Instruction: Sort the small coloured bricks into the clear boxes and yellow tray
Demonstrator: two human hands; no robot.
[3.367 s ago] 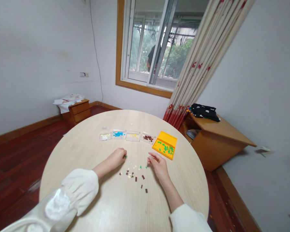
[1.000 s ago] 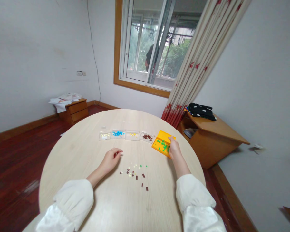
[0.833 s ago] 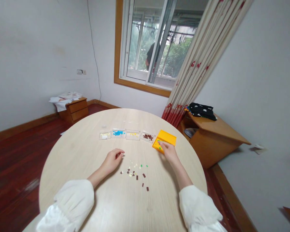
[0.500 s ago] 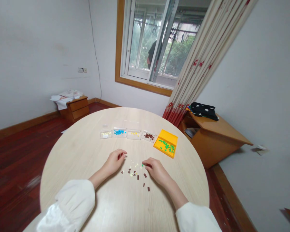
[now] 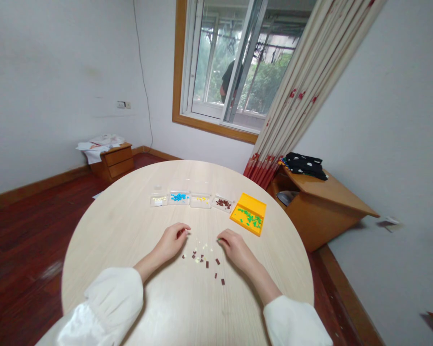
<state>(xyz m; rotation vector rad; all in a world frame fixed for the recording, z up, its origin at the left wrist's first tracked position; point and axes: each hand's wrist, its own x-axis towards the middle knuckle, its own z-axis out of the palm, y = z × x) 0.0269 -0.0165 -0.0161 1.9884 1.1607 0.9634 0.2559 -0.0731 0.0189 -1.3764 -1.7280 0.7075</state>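
My right hand point(image 5: 234, 246) is closed in a pinch just above the table, with a small green piece point(image 5: 219, 239) at its fingertips. Across from it, my left hand point(image 5: 175, 236) rests with curled fingers and thumb near each other; what they hold, if anything, is too small to make out. Between and below the hands lie several loose dark brown pieces point(image 5: 207, 264) and pale yellow pieces point(image 5: 197, 261). Beyond my right hand an open yellow case point(image 5: 256, 204) contains several green pieces point(image 5: 250, 219).
On the round table point(image 5: 130, 221), a row of clear boxes holds pale pieces point(image 5: 160, 199), blue pieces point(image 5: 179, 197), yellow pieces point(image 5: 202, 199) and brown pieces point(image 5: 223, 203). A wooden cabinet point(image 5: 321, 211) stands right of the table. Someone's dark-clothed figure point(image 5: 228, 79) shows through the window.
My right hand has taken up the green piece that lay under its fingertips and moved slightly up and right. My left hand has hardly moved.
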